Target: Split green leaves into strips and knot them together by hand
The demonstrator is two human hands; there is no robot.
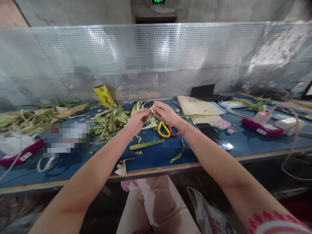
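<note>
My left hand [140, 119] and my right hand [165, 112] meet above the blue table, with thumbs and fingers pinched together. Between their fingertips is a small pale-green piece of husk [152, 111], partly hidden by the fingers. Just below my right hand lie scissors with one yellow handle [163, 129] and one red handle; their blades are covered. A heap of green husk pieces [110, 122] lies left of my left hand. Nearer the table's front edge are a flat green husk strip [146, 144], a curled strip [179, 152] and a pale dry scrap [121, 168].
A yellow box [104, 96] leans behind the heap. Long dry husks [46, 114] lie at the far left. To the right are brown paper [198, 105], a black phone [214, 136], a pink case [222, 124] and a purple power strip [263, 127]. A perforated metal screen [156, 61] stands behind.
</note>
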